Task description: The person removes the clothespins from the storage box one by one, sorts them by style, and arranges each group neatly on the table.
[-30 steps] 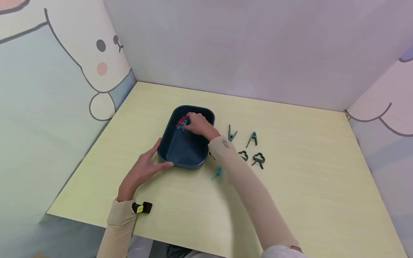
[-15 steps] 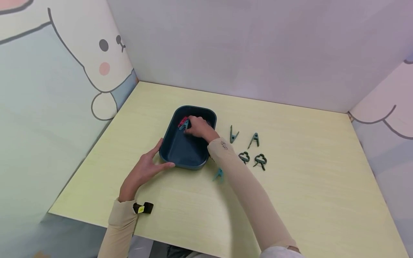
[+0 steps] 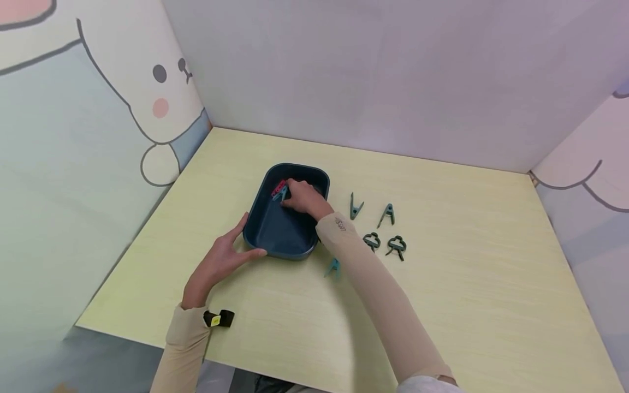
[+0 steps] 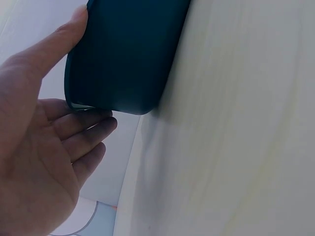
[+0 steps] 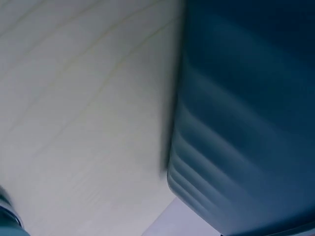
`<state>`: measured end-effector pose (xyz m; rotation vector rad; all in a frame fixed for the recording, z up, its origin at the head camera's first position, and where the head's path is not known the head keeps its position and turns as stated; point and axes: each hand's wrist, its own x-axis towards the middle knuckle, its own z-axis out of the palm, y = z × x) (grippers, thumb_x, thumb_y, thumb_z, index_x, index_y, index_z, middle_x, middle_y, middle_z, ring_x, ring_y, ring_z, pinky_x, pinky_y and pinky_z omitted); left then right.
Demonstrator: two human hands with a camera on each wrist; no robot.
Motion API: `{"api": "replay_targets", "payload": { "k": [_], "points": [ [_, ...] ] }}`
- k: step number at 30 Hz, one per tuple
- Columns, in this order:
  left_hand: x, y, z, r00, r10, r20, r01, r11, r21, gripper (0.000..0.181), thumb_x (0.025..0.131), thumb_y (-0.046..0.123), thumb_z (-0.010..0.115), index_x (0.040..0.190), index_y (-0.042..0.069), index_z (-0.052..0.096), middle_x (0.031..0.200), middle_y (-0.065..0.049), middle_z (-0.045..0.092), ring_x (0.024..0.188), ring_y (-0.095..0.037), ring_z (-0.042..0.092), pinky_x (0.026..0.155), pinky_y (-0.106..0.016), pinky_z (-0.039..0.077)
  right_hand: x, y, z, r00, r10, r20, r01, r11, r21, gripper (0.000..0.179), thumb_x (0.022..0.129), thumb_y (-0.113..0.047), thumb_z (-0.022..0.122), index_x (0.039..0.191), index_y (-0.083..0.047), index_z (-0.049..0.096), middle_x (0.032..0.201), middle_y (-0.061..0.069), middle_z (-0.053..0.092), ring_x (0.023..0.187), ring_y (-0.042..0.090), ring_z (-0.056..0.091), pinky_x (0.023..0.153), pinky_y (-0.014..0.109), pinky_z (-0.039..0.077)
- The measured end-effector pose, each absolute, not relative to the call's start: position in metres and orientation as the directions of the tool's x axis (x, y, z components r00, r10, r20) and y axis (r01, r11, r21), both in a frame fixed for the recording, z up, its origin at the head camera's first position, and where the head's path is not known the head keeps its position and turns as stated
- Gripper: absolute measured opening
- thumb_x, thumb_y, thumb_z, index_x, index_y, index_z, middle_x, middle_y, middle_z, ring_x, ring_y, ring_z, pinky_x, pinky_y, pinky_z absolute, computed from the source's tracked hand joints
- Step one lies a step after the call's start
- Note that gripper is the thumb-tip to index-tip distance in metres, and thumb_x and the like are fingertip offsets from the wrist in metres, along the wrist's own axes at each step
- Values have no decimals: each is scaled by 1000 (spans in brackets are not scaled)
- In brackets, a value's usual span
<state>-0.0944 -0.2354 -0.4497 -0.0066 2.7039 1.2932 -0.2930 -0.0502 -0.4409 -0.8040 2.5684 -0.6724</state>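
A dark blue rectangular tray (image 3: 281,240) stands on the table. My left hand (image 3: 223,261) holds its near left corner, thumb on the near rim and fingers along the left side. The left wrist view shows that hand's fingertips (image 4: 106,129) against the tray's outer wall (image 4: 123,64). My right hand (image 3: 306,197) reaches inside the tray, its fingers curled at a teal clip (image 3: 280,194); it seems to pinch the clip, though the contact is partly hidden. Against that clip lies a red clip (image 3: 278,187). The right wrist view catches the tray's wall (image 5: 236,137), not the hand.
Right of the tray lie a V-spread green clip (image 3: 355,207), another green clip (image 3: 387,214) and two dark cloud-shaped clips, the right one (image 3: 396,245) fully visible. A teal clip (image 3: 334,267) lies beside the right sleeve (image 3: 378,295). Walls border the table (image 3: 472,284).
My right hand has shifted slightly toward me inside the tray, and the teal clip there has turned a little. The left hand keeps its place at the corner.
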Motion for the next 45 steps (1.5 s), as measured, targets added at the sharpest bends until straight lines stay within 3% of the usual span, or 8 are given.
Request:
{"api": "replay_targets", "payload": {
  "k": [12, 19, 22, 26, 30, 39, 45],
  "points": [
    [-98, -234, -449, -989, 73, -125, -51, 633, 773, 104, 94, 47, 76, 167, 12, 11, 168, -24, 19, 151, -47, 23, 114, -64, 31, -287, -42, -431, -731, -658, -182, -516, 707, -484, 51, 99, -31, 73, 137, -2, 55, 103, 7, 62, 89, 20, 62, 79, 33, 53],
    [-101, -236, -447, -988, 67, -138, -62, 651, 756, 106, 93, 49, 76, 167, 12, 9, 166, -28, 20, 150, -49, 24, 114, -65, 32, -279, -24, -410, -686, -712, -154, -577, 660, -481, 60, 99, -33, 73, 146, -3, 51, 116, 9, 65, 97, 20, 61, 85, 35, 53],
    [-102, -237, -445, -988, 63, -139, -64, 655, 753, 107, 93, 49, 76, 167, 12, 9, 166, -29, 21, 149, -50, 25, 113, -65, 33, -275, -12, -400, -659, -740, -133, -599, 624, -502, 62, 99, -34, 73, 149, -3, 50, 100, 8, 67, 83, 18, 62, 75, 31, 52],
    [-103, -239, -443, -988, 56, -146, -74, 656, 751, 108, 92, 50, 77, 167, 13, 9, 166, -29, 20, 150, -50, 24, 113, -65, 32, -271, 8, -390, -625, -776, -83, -629, 563, -536, 62, 100, -32, 73, 149, -3, 49, 70, 2, 56, 59, 14, 51, 59, 27, 42],
    [-105, -240, -441, -986, 49, -157, -87, 657, 749, 109, 92, 51, 77, 167, 13, 8, 166, -29, 19, 150, -51, 23, 114, -66, 31, -265, 32, -380, -611, -791, -28, -640, 515, -571, 61, 100, -31, 73, 149, -3, 50, 64, 0, 49, 56, 15, 44, 58, 29, 37],
    [-106, -242, -440, -986, 43, -161, -93, 658, 747, 110, 91, 50, 78, 167, 14, 7, 166, -29, 18, 150, -51, 22, 114, -66, 31, -244, 93, -366, -675, -738, -1, -598, 548, -585, 64, 98, -29, 75, 150, -4, 48, 79, 2, 56, 67, 18, 50, 65, 34, 43],
    [-105, -244, -438, -985, 47, -164, -94, 657, 748, 110, 91, 50, 78, 167, 15, 7, 167, -28, 17, 151, -50, 21, 114, -66, 30, -229, 133, -375, -719, -695, -24, -552, 591, -589, 63, 97, -27, 76, 149, -4, 49, 79, 0, 55, 68, 17, 49, 66, 35, 43]
  ]
}}
